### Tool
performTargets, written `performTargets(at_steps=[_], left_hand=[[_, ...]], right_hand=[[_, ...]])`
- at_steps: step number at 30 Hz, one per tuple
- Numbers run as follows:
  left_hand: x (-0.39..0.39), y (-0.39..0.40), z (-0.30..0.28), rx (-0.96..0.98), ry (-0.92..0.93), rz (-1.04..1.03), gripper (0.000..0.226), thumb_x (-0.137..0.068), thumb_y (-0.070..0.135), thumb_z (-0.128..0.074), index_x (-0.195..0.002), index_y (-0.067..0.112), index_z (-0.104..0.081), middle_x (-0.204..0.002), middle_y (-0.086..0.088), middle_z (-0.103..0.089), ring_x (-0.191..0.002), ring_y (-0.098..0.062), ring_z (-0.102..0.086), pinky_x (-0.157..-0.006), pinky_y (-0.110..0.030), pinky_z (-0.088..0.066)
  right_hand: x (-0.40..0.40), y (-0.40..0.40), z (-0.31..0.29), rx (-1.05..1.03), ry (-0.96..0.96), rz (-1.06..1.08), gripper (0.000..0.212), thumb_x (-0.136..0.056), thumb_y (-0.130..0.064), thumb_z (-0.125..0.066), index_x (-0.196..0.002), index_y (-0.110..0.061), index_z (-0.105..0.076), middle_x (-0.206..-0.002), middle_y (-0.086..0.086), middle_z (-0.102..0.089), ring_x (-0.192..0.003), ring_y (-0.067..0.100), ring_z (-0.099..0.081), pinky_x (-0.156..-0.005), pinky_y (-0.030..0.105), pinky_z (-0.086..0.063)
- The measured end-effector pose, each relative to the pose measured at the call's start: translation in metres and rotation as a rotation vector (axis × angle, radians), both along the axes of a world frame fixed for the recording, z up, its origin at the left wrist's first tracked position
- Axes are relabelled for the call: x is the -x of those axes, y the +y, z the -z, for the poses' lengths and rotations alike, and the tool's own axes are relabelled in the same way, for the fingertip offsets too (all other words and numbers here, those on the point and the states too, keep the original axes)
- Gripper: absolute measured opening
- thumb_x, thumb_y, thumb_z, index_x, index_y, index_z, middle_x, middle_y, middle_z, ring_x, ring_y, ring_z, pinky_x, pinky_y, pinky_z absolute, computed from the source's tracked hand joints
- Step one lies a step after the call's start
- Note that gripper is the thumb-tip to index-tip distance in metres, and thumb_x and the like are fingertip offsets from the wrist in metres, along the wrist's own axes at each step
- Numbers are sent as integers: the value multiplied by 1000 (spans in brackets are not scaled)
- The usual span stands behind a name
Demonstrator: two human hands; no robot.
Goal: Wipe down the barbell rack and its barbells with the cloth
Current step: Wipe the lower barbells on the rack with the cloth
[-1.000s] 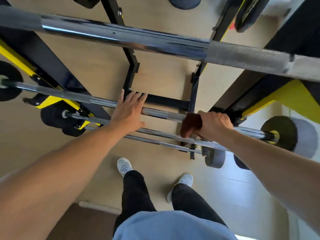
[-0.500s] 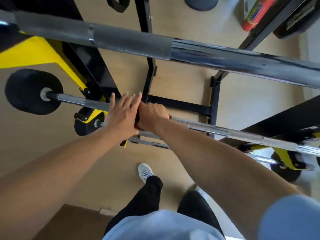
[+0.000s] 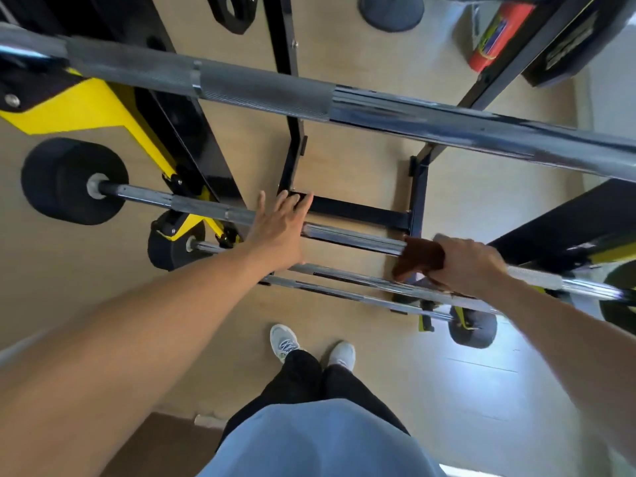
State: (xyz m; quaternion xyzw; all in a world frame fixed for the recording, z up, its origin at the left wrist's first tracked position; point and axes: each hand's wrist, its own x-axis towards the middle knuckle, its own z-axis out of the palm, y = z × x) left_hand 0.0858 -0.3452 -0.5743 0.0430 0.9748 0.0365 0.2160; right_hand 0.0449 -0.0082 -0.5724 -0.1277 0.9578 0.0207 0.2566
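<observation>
Barbells lie across the frame from left to lower right, stacked on the black and yellow rack (image 3: 358, 211). Our right hand (image 3: 468, 266), right of centre, is closed around the brown cloth (image 3: 418, 258), wrapping it onto the middle bar (image 3: 351, 237). Our left hand (image 3: 278, 228), at centre, rests flat with fingers spread on the same bar. We judge the next wipe runs along that axis, the right hand being nearer the unwiped end. Tan floor (image 3: 344, 166) lies beneath, with a thick bar (image 3: 447, 122) crossing the upper frame.
</observation>
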Motion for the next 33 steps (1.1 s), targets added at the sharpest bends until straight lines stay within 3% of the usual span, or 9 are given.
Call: performTargets(at_steps=[6, 10, 12, 15, 18, 23, 26, 29, 33], left_hand=[[-10, -1, -4, 34, -37, -6, 126, -76, 51, -81, -160, 18, 8, -167, -9, -13, -154, -31, -10, -124, -56, -6], [-18, 3, 6, 14, -55, 9, 131, -72, 55, -83, -160, 18, 7, -167, -8, -14, -154, -33, -8, -124, -55, -6], [-21, 2, 12, 47, -34, 28, 132, -71, 58, -82, -160, 17, 8, -168, -9, -6, -155, -33, -1, -124, -55, -3], [-25, -1, 18, 41, -1, 40, 132, -72, 59, -80, -159, 18, 10, -169, -9, 0, -155, -32, 4, -124, -54, 0], [-27, -6, 20, 15, 12, 57, 130, -75, 55, -79, -159, 19, 13, -169, -7, 6, -155, -30, 8, -124, -52, 4], [-31, -35, 11, -158, 69, 26, 113, -85, 30, -77, -160, 21, 8, -169, -2, 4, -155, -21, 6, -124, -40, 4], [-44, -86, 0, -241, 171, -116, 103, -86, 25, -76, -161, 22, -6, -167, -1, -14, -154, -21, -11, -125, -40, -11], [-60, -149, -15, -253, 275, -243, 79, -89, 24, -71, -155, 22, -29, -151, 0, -43, -139, -21, -40, -117, -40, -34], [-74, -224, -25, -210, 267, -278, 66, -91, 23, -70, -149, 20, -40, -144, -4, -50, -135, -23, -45, -112, -43, -40]], right_hand=[[-6, 89, -6, -46, 41, 159, 33, -80, -55, -74, -100, -37, -56, -76, -16, -62, -69, 14, -60, -61, 30, -44], [0, 77, -5, -70, -1, 118, 20, -83, -53, -66, -86, -36, -55, -70, -16, -62, -67, 11, -60, -65, 32, -50], [4, 64, -7, -93, -38, 60, 19, -86, -52, -65, -90, -35, -56, -72, -18, -62, -66, 8, -59, -66, 30, -48], [5, 37, -5, -65, -22, -5, 23, -84, -50, -67, -100, -37, -57, -84, -12, -69, -74, 16, -62, -71, 30, -48], [1, -19, 2, 7, -4, -70, 33, -84, -45, -71, -111, -34, -56, -90, -8, -68, -78, 19, -59, -72, 31, -45], [-3, -167, 15, 122, 57, -151, 39, -85, -40, -70, -118, -30, -51, -89, -8, -60, -76, 19, -56, -68, 32, -42], [-8, -258, 20, 206, 101, -178, 36, -88, -41, -67, -116, -26, -51, -87, -7, -57, -80, 21, -63, -66, 33, -41], [-14, -343, 21, 291, 166, -209, 36, -90, -39, -66, -118, -20, -51, -99, 0, -65, -90, 25, -67, -71, 36, -48], [-22, -422, 24, 312, 181, -189, 48, -85, -45, -74, -119, -18, -51, -104, 3, -67, -97, 25, -66, -80, 38, -49]])
